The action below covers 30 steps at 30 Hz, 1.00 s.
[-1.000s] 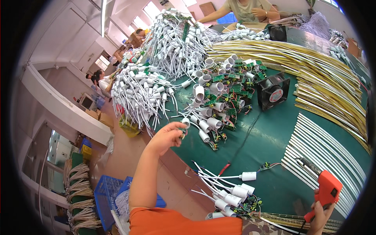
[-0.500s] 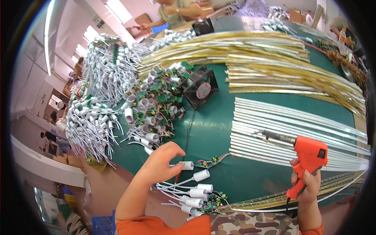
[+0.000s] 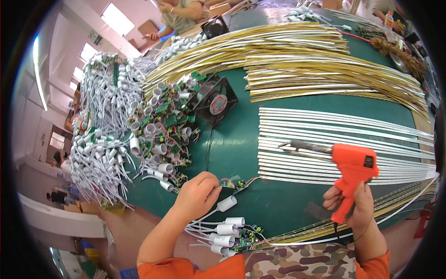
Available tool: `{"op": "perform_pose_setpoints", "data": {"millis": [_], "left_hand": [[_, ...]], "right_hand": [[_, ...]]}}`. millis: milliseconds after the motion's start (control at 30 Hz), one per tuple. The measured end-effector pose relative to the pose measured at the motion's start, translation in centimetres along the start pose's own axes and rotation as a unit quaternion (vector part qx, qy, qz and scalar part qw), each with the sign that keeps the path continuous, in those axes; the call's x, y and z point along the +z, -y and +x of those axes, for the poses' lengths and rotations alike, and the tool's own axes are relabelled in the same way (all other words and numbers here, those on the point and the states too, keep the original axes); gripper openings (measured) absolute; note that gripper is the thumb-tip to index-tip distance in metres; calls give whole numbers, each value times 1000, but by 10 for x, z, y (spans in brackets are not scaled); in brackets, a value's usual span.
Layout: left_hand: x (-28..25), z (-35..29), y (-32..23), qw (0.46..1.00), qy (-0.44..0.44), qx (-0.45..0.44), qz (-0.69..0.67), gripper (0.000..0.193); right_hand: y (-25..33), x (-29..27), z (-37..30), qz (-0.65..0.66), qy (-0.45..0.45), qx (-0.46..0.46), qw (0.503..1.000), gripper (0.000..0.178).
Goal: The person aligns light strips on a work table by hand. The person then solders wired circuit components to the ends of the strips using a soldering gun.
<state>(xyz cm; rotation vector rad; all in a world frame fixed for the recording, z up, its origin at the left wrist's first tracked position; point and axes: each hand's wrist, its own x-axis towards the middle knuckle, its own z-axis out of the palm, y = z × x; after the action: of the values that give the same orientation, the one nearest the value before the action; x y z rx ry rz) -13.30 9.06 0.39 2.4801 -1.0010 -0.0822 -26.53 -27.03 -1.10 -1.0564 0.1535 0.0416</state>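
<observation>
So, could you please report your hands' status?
Left hand at small circuit board; right hand gripping red gun-shaped tool above white strips; black fan farther back, clear.

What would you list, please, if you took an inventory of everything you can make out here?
Table: one, green, across the middle
White strips: over ten, white, side by side right of centre
Long strips: many, yellow and silver, beyond the white strips
Fans: two, black, left of centre and near the far edge
Wired caps: uncountable, white, heaped left, more in front
Circuit boards: many, green, mostly left of the nearer fan
Gun-shaped tool: one, orange-red, right
Ceiling lamp: one, white, upper left
Co-workers: at least two, partly visible, far side
Hands: two, bare, left near a circuit board, right gripping the tool
</observation>
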Motion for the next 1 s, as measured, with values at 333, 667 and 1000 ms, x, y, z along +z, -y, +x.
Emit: {"op": "perform_pose_setpoints", "data": {"millis": [333,667,1000], "left_hand": [[6,41,-78,970,-98,157,-158,15],[38,57,-96,965,-61,160,-200,13],[48,53,-83,916,78,108,-379,19]], "right_hand": [[1,59,17,-28,57,73,995,47],[-2,60,20,-74,81,48,993,44],[-1,58,17,-54,1,8,999,28]]}}
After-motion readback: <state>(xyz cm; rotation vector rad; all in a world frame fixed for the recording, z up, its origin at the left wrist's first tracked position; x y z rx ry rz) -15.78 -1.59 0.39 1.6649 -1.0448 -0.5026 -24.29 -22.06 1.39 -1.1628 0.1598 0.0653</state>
